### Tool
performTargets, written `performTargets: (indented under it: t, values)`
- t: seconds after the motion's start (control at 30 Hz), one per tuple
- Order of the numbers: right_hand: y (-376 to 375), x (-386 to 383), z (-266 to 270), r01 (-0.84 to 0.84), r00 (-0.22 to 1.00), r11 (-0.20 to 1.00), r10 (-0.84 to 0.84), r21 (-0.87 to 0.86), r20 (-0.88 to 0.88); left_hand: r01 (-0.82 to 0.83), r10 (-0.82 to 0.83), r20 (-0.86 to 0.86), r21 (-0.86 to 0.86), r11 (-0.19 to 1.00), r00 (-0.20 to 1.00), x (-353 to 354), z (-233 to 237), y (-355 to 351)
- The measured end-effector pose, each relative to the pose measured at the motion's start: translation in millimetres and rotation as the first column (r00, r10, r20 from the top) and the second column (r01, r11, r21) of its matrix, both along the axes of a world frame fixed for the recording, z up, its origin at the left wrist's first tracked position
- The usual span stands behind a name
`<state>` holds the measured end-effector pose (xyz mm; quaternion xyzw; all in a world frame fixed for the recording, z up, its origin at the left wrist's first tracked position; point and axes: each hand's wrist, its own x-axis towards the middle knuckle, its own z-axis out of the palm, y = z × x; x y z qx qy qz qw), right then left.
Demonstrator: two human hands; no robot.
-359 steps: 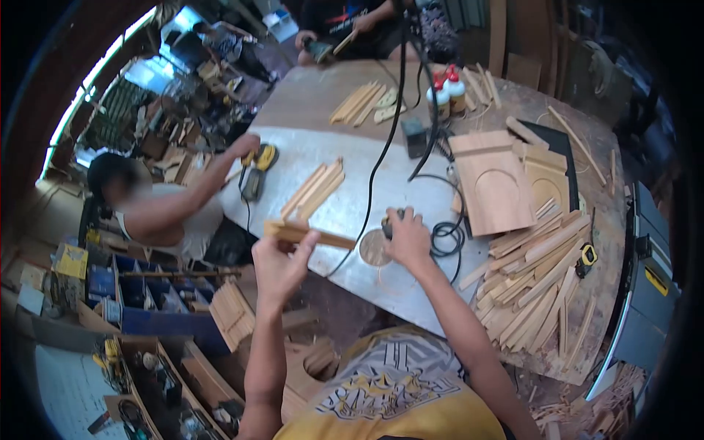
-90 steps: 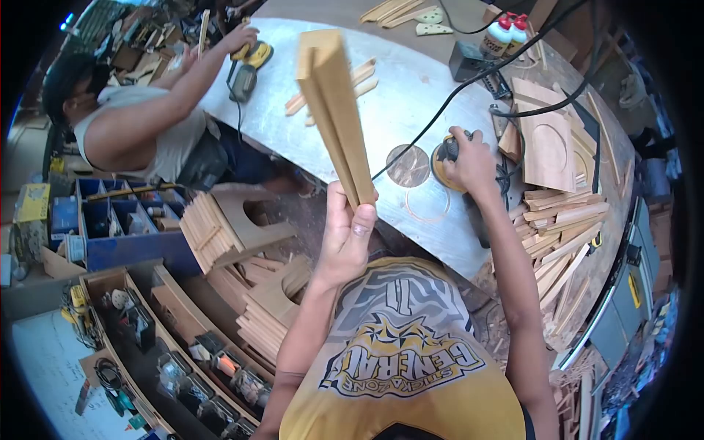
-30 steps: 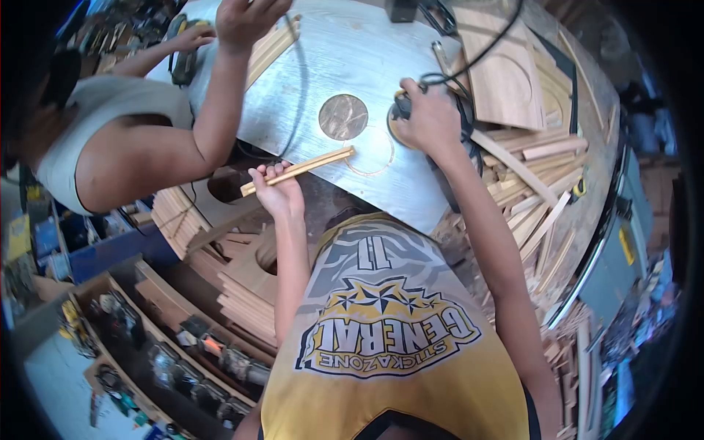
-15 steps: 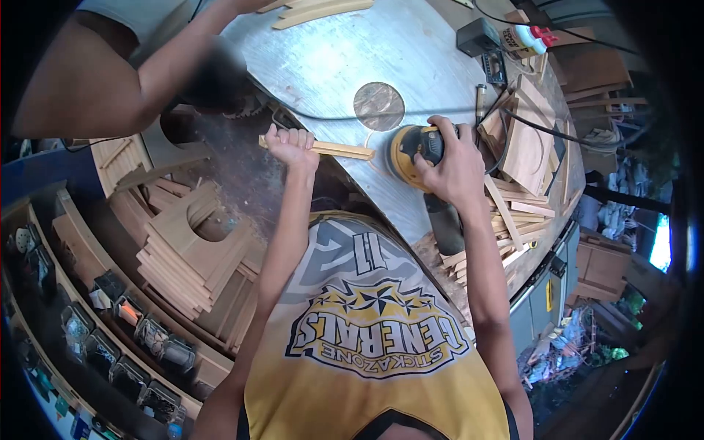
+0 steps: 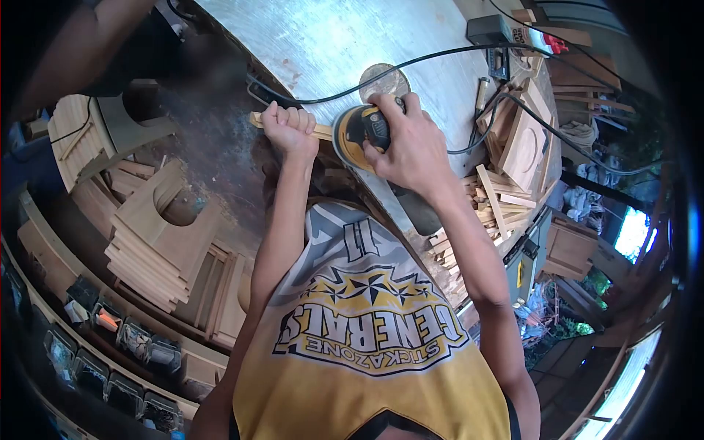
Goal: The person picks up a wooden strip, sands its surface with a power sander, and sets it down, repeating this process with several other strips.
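My left hand is wrapped round a narrow wooden strip near the table's front edge. One end of the strip sticks out past the fist on the left. With my right hand I grip a yellow and black orbital sander from above. Its round pad is tilted and lies over the right end of the strip, hiding that end. A black cord runs across the metal-topped table behind both hands. Just beyond the sander, a round hole shows in the tabletop.
Wood offcuts and cut panels are heaped at the right. Glue bottles stand at the back right. Stacked wooden pieces with round cutouts lie to the left, near several bins. Another person's arm is at upper left.
The sander in my right hand has moved left, from beside the strip's end to over it. The strip's right end is now covered. The view has shifted, and the other person's arm has moved up-left.
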<state>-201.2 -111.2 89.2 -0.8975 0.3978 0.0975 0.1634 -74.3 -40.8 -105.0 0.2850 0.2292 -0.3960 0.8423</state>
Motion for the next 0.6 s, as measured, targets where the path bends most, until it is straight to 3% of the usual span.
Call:
performTargets:
  t: [0.4,0.47,0.6]
  values:
    - [-0.8,-16.9,-0.6,-0.028,0.999,0.999,0.029,0.019,-0.029,-0.04,0.043,-0.039,0.077,0.996,0.998,-0.2,7.9,-3.8]
    - [3.9,-5.7,-3.8,-0.076,0.995,0.997,0.075,0.0,0.06,-0.025,0.03,-0.047,0.091,0.996,0.998,-1.1,8.6,-6.0]
    - [6.2,9.7,-5.4,-0.127,0.991,0.992,0.128,-0.009,0.043,-0.052,0.06,-0.088,0.094,0.994,0.994,-0.2,9.2,-4.8]
